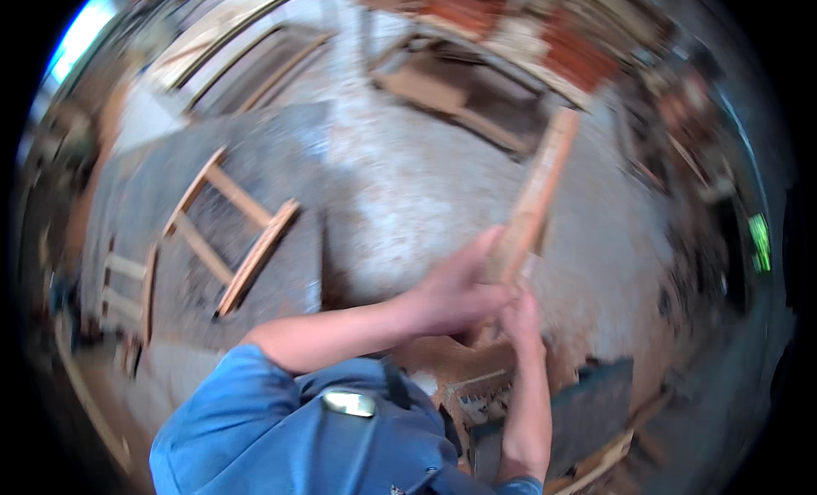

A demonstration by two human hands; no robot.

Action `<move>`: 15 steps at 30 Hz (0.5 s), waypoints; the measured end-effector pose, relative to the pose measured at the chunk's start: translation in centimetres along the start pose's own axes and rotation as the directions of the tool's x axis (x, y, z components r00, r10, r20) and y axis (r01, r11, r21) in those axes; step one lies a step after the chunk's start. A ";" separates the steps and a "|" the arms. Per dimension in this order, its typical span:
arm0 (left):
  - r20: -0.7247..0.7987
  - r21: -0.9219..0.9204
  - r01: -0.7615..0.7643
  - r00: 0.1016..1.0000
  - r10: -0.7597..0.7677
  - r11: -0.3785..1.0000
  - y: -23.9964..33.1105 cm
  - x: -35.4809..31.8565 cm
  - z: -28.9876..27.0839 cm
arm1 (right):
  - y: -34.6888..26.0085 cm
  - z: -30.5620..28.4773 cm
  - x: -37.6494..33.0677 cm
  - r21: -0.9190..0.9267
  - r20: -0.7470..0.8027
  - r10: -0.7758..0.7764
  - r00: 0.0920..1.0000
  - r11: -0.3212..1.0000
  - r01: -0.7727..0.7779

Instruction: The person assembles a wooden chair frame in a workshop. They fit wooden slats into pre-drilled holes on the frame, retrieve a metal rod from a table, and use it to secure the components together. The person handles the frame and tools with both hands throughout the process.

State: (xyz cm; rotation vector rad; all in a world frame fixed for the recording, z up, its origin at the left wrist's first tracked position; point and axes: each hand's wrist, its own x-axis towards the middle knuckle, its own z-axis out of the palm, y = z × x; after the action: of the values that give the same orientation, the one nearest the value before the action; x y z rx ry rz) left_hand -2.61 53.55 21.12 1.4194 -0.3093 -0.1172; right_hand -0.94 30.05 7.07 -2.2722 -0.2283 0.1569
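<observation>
Pale, dust-strewn floor (417, 184) is spread across the middle of a cluttered workshop. At the fingers, a wooden piece (538, 193) is grasped near its lower end by the left hand (459, 291), whose fingers are curled around the wood. Close beside it, the right hand (519, 318) is set at that same end, but whether its fingers are closed on the wood cannot be told through the blur. Both hands are probably kept together there so that the long, free part can be steadied and tipped. The piece is held in front of the body, above the floor; its long axis is slanted, with the far end pointed away from the wearer and slightly rightward. Beyond the left forearm, a ladder-like wooden frame (264, 250) is laid on a dark tabletop (277, 142), perhaps so that it is kept within reach, and a second frame (149, 295) is seen farther left. Farther out, a low stand (421, 82) is placed ahead, with reddish boards (579, 52) stacked behind it.
</observation>
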 end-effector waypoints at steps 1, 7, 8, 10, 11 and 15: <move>-0.037 -0.044 0.137 0.990 -0.139 0.990 0.5 -0.9 -2.1 | -3.0 1.0 0.9 0.079 0.071 0.123 0.990 0.989 -0.128; -0.201 -0.394 0.404 0.839 -0.506 0.826 1.6 -6.4 -9.5 | -8.1 4.9 5.8 -0.153 0.189 -0.452 0.872 0.863 0.481; -0.234 -0.437 0.403 0.813 -0.534 0.805 1.1 -6.6 -11.1 | -9.2 5.7 7.4 -0.178 0.221 -0.484 0.847 0.834 0.523; -0.308 -0.520 0.354 0.771 -0.557 0.777 -0.1 -8.4 -12.9 | -11.6 6.8 9.4 -0.198 0.313 -0.523 0.793 0.780 0.593; -0.367 -0.524 0.299 0.765 -0.528 0.797 -0.6 -9.3 -13.6 | -12.7 7.4 10.2 -0.199 0.364 -0.529 0.767 0.760 0.619; -0.545 -0.592 0.103 0.680 -0.490 0.800 -1.4 -13.0 -14.2 | -15.1 10.9 12.8 -0.107 0.454 -0.662 0.596 0.624 0.774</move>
State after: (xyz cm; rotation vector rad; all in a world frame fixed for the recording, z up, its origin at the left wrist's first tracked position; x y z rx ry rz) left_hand -10.84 70.32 16.26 0.8623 0.5654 0.0502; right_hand 7.81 50.51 10.98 -2.2148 -1.4676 0.1211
